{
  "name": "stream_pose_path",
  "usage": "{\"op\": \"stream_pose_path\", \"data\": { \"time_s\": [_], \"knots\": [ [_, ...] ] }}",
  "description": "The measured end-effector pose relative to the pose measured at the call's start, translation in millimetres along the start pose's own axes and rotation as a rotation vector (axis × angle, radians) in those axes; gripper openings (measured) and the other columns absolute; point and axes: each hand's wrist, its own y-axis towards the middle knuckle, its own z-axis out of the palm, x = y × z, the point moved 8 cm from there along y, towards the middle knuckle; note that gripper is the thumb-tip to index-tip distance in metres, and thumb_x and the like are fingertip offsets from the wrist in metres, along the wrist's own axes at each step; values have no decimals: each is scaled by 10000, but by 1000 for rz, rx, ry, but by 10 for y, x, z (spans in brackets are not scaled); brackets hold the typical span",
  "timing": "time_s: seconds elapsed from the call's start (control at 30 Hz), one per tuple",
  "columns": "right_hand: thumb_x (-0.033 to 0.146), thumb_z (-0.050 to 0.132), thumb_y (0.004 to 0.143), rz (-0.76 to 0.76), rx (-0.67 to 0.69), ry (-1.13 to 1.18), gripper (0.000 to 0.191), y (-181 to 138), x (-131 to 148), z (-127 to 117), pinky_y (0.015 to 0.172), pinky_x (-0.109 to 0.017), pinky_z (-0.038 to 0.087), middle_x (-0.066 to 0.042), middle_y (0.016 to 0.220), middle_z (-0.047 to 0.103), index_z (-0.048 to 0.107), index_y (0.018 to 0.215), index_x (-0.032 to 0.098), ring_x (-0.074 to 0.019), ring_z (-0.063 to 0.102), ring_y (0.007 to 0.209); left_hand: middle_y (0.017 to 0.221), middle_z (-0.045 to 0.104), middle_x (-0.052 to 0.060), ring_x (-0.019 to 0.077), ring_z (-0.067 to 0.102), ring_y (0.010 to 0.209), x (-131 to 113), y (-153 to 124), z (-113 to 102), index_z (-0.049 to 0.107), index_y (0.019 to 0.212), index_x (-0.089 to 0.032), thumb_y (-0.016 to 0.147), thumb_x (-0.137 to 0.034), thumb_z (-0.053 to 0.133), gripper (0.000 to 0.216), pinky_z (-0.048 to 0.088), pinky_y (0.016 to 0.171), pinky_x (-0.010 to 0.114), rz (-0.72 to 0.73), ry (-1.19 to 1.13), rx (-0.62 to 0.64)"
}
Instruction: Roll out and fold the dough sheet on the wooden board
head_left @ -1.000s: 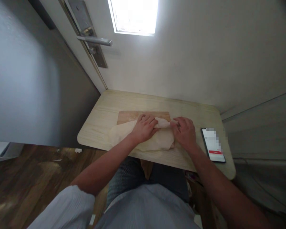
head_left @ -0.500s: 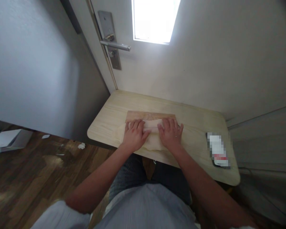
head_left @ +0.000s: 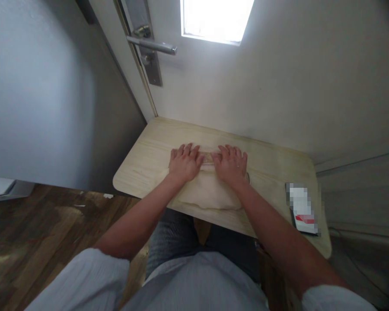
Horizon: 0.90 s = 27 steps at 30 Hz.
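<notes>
The dough point(head_left: 210, 192) is cream and the board point(head_left: 208, 158) tan; the table point(head_left: 269, 164) is pale yellow, streaked with wood grain. The phone point(head_left: 301, 207) – black-edged – has a white screen with a red band. Grey-white door point(head_left: 278, 86), silver handle point(head_left: 155, 45), brown plank-patterned floor point(head_left: 58, 233), grey-blue shirt point(head_left: 194, 285), dark blue jeans point(head_left: 175, 235).

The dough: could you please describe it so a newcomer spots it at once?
Find the wooden table beside the door. From the left hand and right hand toward its near edge lies the dough: a broad, cream, rounded sheet, unlike the straight-sided phone.
</notes>
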Motion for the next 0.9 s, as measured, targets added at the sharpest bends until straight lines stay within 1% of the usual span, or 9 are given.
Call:
{"op": "stream_pose_path", "data": {
  "time_s": [0.13, 0.27, 0.4, 0.47, 0.53, 0.63, 0.77, 0.83, 0.9],
  "knots": [
    [579, 322, 1014, 16, 24, 3, 588, 196, -14, 60, 1098, -571, 239, -151, 1422, 574, 588, 1375, 199, -348, 435, 1309, 1600, 398, 59, 318, 304, 1478, 58, 216, 55, 438, 1501, -320, 1031, -542, 194, 574, 240, 1164, 643, 10, -14, 45],
    [582, 315, 1010, 27, 45, 1, 599, 369, -24, 126, 1062, -570, 279, -166, 1366, 607, 606, 1345, 180, -360, 470, 1250, 1585, 414, 66, 319, 316, 1466, 111, 396, 79, 475, 1470, -313, 1034, -532, 215, 553, 227, 1164, 658, 9, -30, 47],
    [575, 331, 1007, 31, 43, 16, 593, 412, -28, 137, 1042, -564, 299, -179, 1334, 624, 620, 1326, 168, -362, 492, 1217, 1546, 459, 102, 340, 352, 1437, 99, 442, 49, 529, 1421, -274, 1034, -506, 262, 525, 236, 1144, 687, 33, -54, 12],
    [562, 333, 1010, 23, 27, 22, 583, 331, -22, 103, 1050, -563, 290, -178, 1344, 619, 613, 1333, 165, -359, 485, 1229, 1540, 465, 107, 344, 359, 1432, 65, 364, 15, 536, 1416, -268, 1032, -499, 287, 513, 224, 1149, 684, 41, -64, -10],
    [547, 333, 1016, 9, 11, 19, 575, 166, -13, 50, 1079, -576, 255, -177, 1380, 598, 595, 1357, 164, -359, 461, 1268, 1536, 473, 105, 342, 371, 1426, 10, 210, -26, 539, 1413, -270, 1030, -502, 305, 506, 218, 1160, 666, 50, -70, -35],
    [520, 320, 1026, -15, -9, -13, 567, -204, 4, -43, 1116, -615, 184, -174, 1448, 548, 564, 1393, 164, -370, 404, 1340, 1524, 491, 103, 338, 390, 1416, -84, -125, -74, 552, 1402, -266, 1029, -514, 314, 507, 221, 1175, 627, 62, -70, -69],
    [485, 315, 1033, -26, -23, -43, 570, -725, 23, -141, 1137, -624, 172, -185, 1490, 505, 505, 1451, 146, -372, 335, 1413, 1549, 468, 100, 329, 365, 1444, -179, -571, -90, 521, 1431, -266, 1030, -511, 335, 505, 211, 1188, 609, 86, -63, -94],
    [473, 329, 1035, -26, -42, -38, 581, -888, 35, -177, 1150, -619, 170, -184, 1511, 485, 457, 1488, 133, -359, 309, 1438, 1567, 447, 91, 320, 339, 1464, -208, -701, -84, 496, 1451, -270, 1030, -509, 347, 507, 209, 1194, 600, 107, -65, -99],
    [468, 337, 1036, -20, -53, -30, 590, -944, 41, -188, 1157, -621, 166, -188, 1518, 476, 435, 1501, 118, -356, 307, 1442, 1574, 440, 84, 317, 329, 1472, -215, -735, -79, 480, 1463, -274, 1030, -506, 353, 508, 209, 1196, 598, 115, -68, -103]
  ]
}}
